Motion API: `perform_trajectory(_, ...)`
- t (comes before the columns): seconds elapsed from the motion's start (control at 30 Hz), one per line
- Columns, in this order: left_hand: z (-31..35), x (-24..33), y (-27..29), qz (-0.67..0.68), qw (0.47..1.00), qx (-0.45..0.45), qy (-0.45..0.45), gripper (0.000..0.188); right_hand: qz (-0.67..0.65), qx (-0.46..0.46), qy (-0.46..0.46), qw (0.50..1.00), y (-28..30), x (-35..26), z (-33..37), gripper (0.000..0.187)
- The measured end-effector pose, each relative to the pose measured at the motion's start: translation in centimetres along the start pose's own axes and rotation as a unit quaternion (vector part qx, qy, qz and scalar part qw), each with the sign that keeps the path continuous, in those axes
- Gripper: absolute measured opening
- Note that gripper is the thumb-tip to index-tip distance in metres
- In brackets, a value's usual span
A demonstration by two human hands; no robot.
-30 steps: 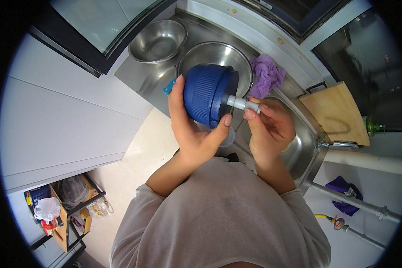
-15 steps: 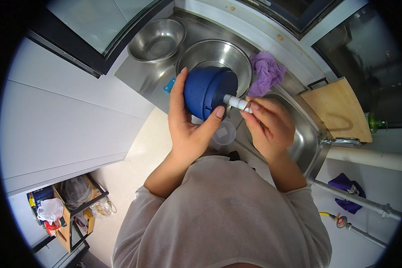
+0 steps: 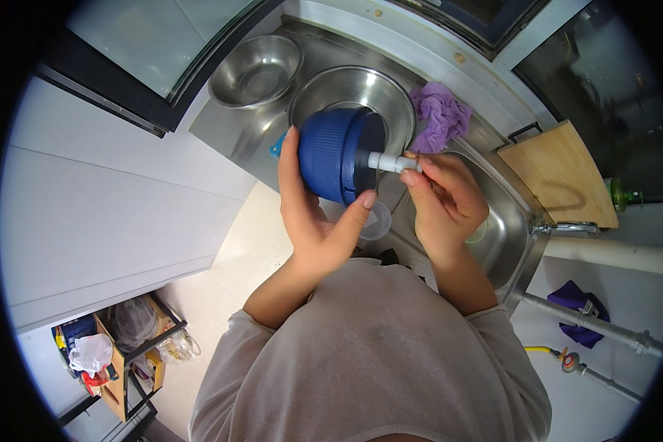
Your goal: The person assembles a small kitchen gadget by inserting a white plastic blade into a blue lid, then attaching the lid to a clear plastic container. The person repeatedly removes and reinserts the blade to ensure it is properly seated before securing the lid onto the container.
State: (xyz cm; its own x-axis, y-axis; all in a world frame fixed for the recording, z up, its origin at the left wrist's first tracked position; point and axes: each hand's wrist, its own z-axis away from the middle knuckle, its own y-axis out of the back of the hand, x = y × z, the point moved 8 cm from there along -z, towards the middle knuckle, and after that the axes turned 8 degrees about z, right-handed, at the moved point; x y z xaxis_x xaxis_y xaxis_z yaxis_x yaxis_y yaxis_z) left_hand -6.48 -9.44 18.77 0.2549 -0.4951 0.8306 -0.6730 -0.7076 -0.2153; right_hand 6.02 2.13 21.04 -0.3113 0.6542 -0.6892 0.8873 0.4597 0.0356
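A dark blue, dome-shaped lid-like part [image 3: 324,158] with ribbed sides and a flat face is held on its side above the counter. My left hand [image 3: 318,239] is wrapped round it, thumb at the near edge and fingers along the left side. From the middle of its flat face a white shaft [image 3: 383,162] sticks out to the right. The shaft's free end is pinched between the thumb and fingers of my right hand [image 3: 453,206]. Below the blue part, a clear plastic round container [image 3: 377,223] is partly hidden by my left thumb.
Two steel basins [image 3: 256,72] stand on the metal counter. A purple cloth [image 3: 440,118] lies beside the sink [image 3: 507,221], which has a tap [image 3: 571,228]. A wooden cutting board [image 3: 560,177] leans behind the sink. At lower left is a shelf [image 3: 118,361] with bags.
The blue part has moved slightly left and turned, so the white shaft lies more nearly level. My right hand's grip on the shaft end has shifted a little.
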Motion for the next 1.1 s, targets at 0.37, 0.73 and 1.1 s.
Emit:
perform_trajectory(0.37,1.4,1.0,-0.2,-0.166,0.964,0.028,-0.207,0.098,-0.176,0.080,-0.213,0.958,0.1,2.9,1.1,0.017)
perform_trajectory(0.73,0.9,-0.5,0.1,-0.027,0.992,0.012,-0.120,0.085,-0.096,0.054,-0.240,0.965,-0.1,3.0,0.7,0.017)
perform_trajectory(1.1,-0.6,-2.3,-0.1,0.174,0.978,0.025,0.114,0.065,0.309,-0.141,0.075,0.938,-0.2,-1.7,-2.8,0.025)
